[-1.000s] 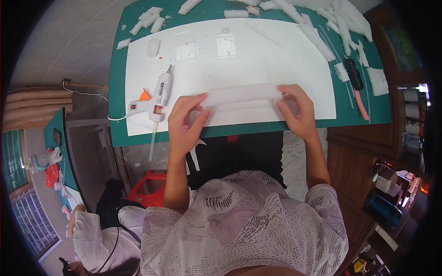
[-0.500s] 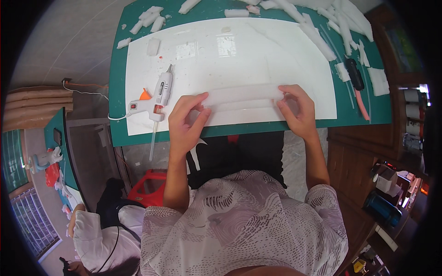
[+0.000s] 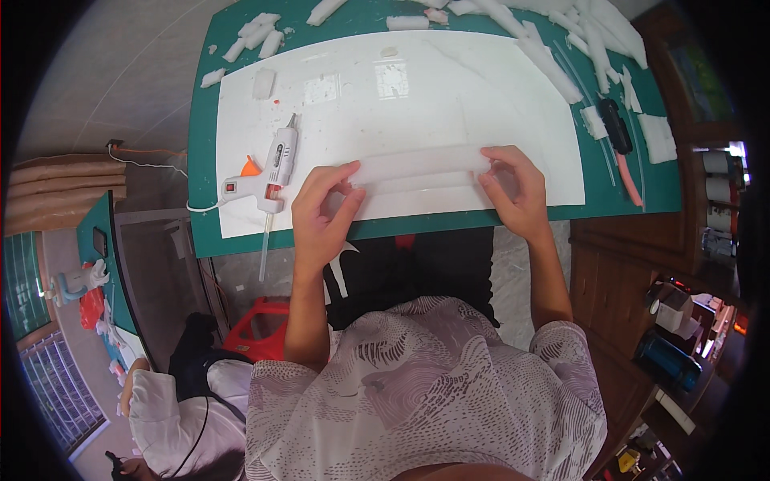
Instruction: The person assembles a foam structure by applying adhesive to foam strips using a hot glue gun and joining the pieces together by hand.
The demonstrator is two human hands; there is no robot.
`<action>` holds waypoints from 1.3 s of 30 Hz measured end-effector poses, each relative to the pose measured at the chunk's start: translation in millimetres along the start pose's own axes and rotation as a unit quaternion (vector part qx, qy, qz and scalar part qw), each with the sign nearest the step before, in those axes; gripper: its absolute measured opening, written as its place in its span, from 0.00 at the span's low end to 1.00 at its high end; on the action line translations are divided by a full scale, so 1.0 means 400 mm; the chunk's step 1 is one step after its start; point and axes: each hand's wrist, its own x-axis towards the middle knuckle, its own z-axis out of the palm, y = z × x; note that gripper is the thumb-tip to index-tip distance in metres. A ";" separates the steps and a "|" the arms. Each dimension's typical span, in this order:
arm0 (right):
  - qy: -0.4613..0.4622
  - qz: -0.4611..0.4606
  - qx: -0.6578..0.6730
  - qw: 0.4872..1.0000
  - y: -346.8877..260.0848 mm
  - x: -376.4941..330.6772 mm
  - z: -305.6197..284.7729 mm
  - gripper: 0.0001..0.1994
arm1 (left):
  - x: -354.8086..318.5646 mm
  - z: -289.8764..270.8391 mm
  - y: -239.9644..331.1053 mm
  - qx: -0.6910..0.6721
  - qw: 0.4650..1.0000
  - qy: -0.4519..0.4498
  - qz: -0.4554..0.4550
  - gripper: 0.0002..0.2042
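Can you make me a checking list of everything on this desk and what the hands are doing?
Surface: green mat with a big white sheet on it.
Job's things: long white foam strip, held at both ends.
Clutter: white foam scraps along the far edge; black knife at the right.
Hands: left hand and right hand both grip the strip.
Cables: white cord from the glue gun.
Surroundings: wooden cabinet; red stool; another person sitting low at the left.

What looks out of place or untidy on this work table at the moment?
Mostly the white foam offcuts strewn over the far side of the green cutting mat. The hot glue gun lies on its side, its glue stick overhanging the near edge. The left hand and right hand hold the long foam strip straight.
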 end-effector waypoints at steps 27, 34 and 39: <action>-0.043 0.189 0.175 0.965 -0.005 0.043 -0.013 0.20 | 0.020 -0.023 0.040 0.063 0.995 -0.080 -0.018 0.43; -0.045 0.181 0.210 0.960 0.001 0.041 -0.016 0.19 | 0.039 -0.023 0.045 0.130 0.983 -0.124 -0.031 0.51; -0.074 0.211 0.235 0.946 -0.003 0.043 -0.021 0.20 | 0.040 -0.021 0.040 0.121 0.982 -0.140 -0.034 0.50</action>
